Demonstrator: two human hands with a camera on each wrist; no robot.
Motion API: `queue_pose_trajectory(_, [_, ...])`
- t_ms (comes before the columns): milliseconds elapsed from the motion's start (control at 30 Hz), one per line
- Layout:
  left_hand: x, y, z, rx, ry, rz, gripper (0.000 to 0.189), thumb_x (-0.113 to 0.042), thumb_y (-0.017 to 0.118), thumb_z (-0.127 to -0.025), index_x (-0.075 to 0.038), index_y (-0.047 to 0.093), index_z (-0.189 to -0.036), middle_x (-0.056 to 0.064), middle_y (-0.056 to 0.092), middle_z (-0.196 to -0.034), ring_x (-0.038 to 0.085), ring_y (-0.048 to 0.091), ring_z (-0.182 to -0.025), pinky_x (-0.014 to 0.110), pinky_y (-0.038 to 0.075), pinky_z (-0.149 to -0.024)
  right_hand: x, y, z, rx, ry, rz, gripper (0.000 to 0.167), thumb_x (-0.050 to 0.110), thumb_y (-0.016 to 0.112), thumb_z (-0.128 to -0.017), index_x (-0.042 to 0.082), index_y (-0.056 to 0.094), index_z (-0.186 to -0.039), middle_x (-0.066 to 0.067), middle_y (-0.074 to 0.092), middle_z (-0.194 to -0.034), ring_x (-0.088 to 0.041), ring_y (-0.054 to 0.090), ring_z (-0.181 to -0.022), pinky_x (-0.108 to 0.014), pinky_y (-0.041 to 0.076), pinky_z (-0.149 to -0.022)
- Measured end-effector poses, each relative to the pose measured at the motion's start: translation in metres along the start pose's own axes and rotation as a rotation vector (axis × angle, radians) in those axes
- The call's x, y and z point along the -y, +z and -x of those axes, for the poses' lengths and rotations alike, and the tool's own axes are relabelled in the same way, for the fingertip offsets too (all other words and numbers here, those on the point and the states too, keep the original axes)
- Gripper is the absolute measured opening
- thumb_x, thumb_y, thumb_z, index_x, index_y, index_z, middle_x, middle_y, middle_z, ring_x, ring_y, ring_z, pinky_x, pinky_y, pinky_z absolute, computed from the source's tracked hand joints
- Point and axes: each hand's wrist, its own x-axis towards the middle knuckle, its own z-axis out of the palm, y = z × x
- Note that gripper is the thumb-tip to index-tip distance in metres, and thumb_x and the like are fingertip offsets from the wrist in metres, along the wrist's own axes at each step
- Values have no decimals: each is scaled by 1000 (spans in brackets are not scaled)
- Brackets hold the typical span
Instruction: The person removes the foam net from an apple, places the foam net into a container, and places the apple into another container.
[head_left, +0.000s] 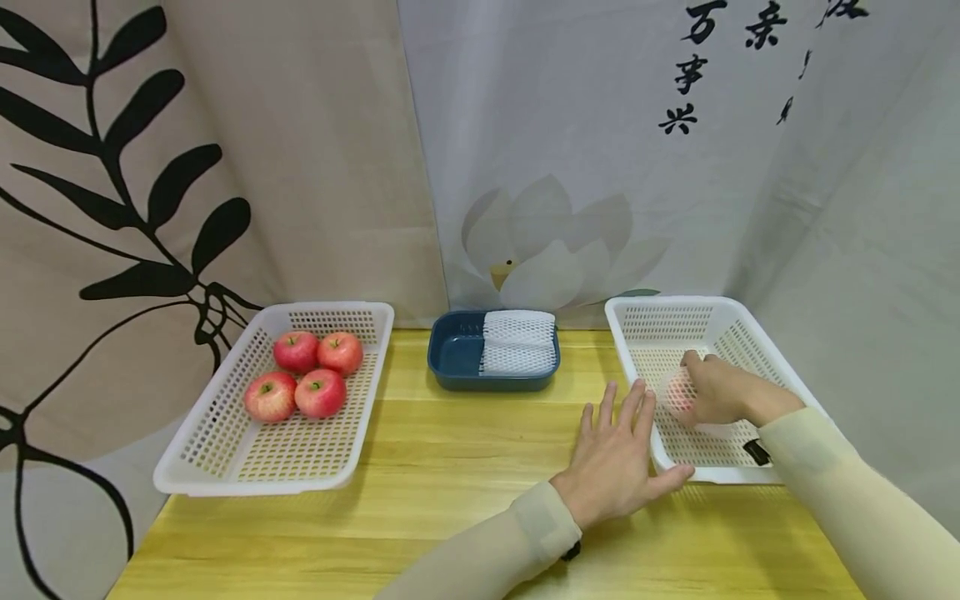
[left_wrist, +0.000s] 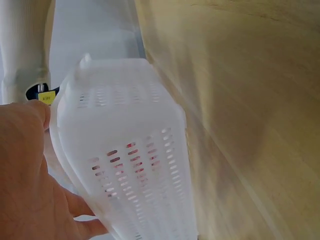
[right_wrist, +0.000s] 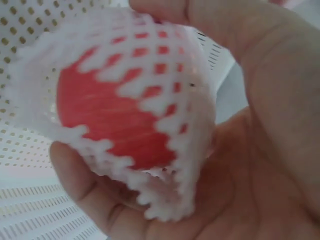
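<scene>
My right hand [head_left: 723, 390] reaches into the right white basket [head_left: 780, 358] and grips an apple [right_wrist: 110, 115] wrapped in a white foam net [right_wrist: 155, 105]. In the right wrist view the thumb and fingers curve round it, and red skin shows through the net's opening. My left hand [head_left: 611, 467] lies with fingers spread at the near left rim of that same basket. From the left wrist view, its fingers rest along the rim of the basket wall [left_wrist: 125, 120], and hints of red show through the slots.
On the left stands another white basket [head_left: 202, 467] with several bare red apples [head_left: 321, 393]. Between the baskets, at the back of the wooden table [head_left: 465, 467], sits a blue tray [head_left: 454, 350] holding flat white foam nets [head_left: 519, 342]. Printed curtains [head_left: 555, 125] hang behind.
</scene>
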Motion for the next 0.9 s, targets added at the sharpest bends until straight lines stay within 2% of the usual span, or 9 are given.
queue_pose_trajectory(200, [3,-3,0,21,7,51,108,-91,36,-110,-18,21,-188,3,14,-198,42,24,-182,66,43,-138,8,-4,5,-64,8,-58,105,33,99,-85,-29,40,-147,-53,67,-128,-63,76,-112,-75,64,-102])
queue_pose_trajectory(267, [4,-4,0,33,11,82,108,-91,37,-110,-19,19,-188,3,13,-199,42,22,-183,67,42,-138,9,-6,6,-79,1,-66,106,34,99,-86,-30,39,-147,-54,66,-129,-65,76,-113,-75,63,-103])
queue_pose_trajectory(433, [11,-7,-2,33,28,93,103,-88,38,-112,-21,21,-188,3,13,-198,41,23,-183,64,45,-137,13,-15,10,-118,-2,-83,102,34,99,-85,-26,42,-146,-50,68,-124,-57,78,-103,-74,65,-95])
queue_pose_trajectory(633, [22,-12,2,-16,53,77,95,-82,44,-114,-21,31,-186,7,26,-195,42,36,-178,59,50,-134,21,-22,16,-156,12,-96,101,37,97,-88,-20,45,-151,-52,60,-135,-56,74,-108,-75,64,-95])
queue_pose_trajectory(800, [32,-15,7,-48,63,61,88,-76,46,-117,-19,37,-183,9,34,-192,42,43,-174,58,52,-133,31,-23,21,-228,2,-99,97,37,96,-90,-18,47,-153,-48,55,-138,-44,70,-102,-67,64,-89])
queue_pose_trajectory(900, [38,-20,12,-67,71,61,85,-74,47,-118,-18,38,-182,9,39,-189,41,46,-172,57,52,-133,36,-24,24,-272,-8,-111,94,35,95,-89,-16,49,-154,-44,56,-136,-38,67,-99,-58,63,-84])
